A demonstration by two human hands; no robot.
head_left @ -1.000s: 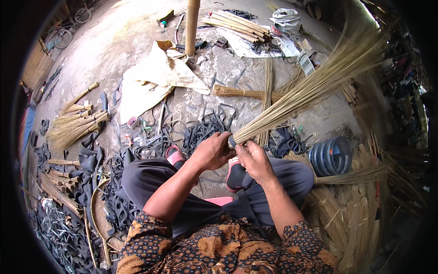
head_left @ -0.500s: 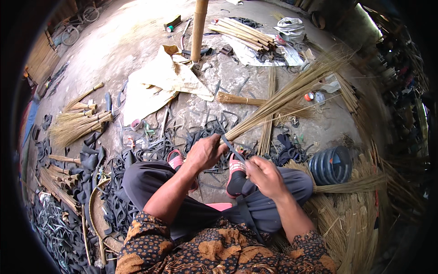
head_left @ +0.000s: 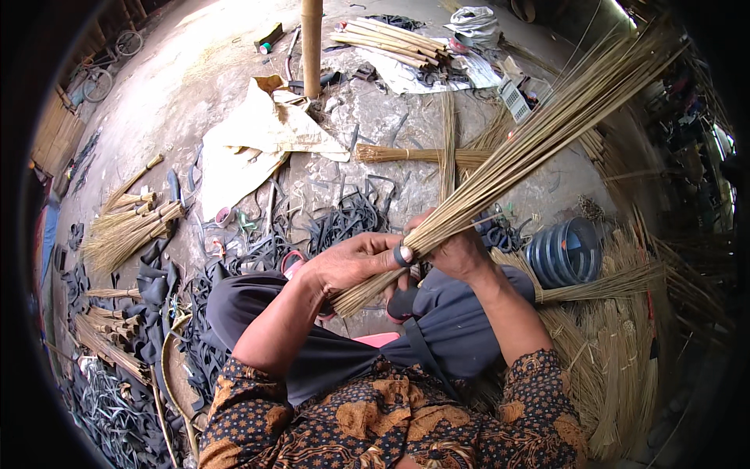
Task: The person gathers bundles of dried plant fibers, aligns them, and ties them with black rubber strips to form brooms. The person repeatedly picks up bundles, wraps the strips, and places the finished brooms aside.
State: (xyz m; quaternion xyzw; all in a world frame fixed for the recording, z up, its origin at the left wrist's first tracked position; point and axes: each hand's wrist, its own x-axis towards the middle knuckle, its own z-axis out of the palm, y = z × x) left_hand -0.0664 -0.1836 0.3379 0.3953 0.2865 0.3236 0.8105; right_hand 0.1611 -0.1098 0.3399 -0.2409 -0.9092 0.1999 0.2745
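Note:
I hold a long bundle of thin dry broom bristles [head_left: 539, 144] slanting from my lap up to the far right, its tips fanned out. A black rubber strip [head_left: 402, 255] circles the bundle close to its butt end. My left hand [head_left: 355, 262] is closed round the butt end, with the thumb at the strip. Just beyond the strip, my right hand [head_left: 459, 252] grips the bundle from the right side and below; its fingers are partly hidden by the bristles. Cut butt ends [head_left: 355, 298] stick out below my left hand.
Loose black rubber strips [head_left: 344, 223] lie before my feet. Tied bristle bundles [head_left: 129, 234] lie at left, and another [head_left: 406, 154] lies ahead. A bamboo post [head_left: 312, 51] stands beyond a pale sack [head_left: 254, 148]. A clear ribbed container [head_left: 566, 254] sits at right by heaped bristles [head_left: 601, 367].
My right hand has moved from the strip's stretched end onto the bundle. The strip's free end no longer stands out. The bundle has come nearer, with its butt end now showing below my left hand.

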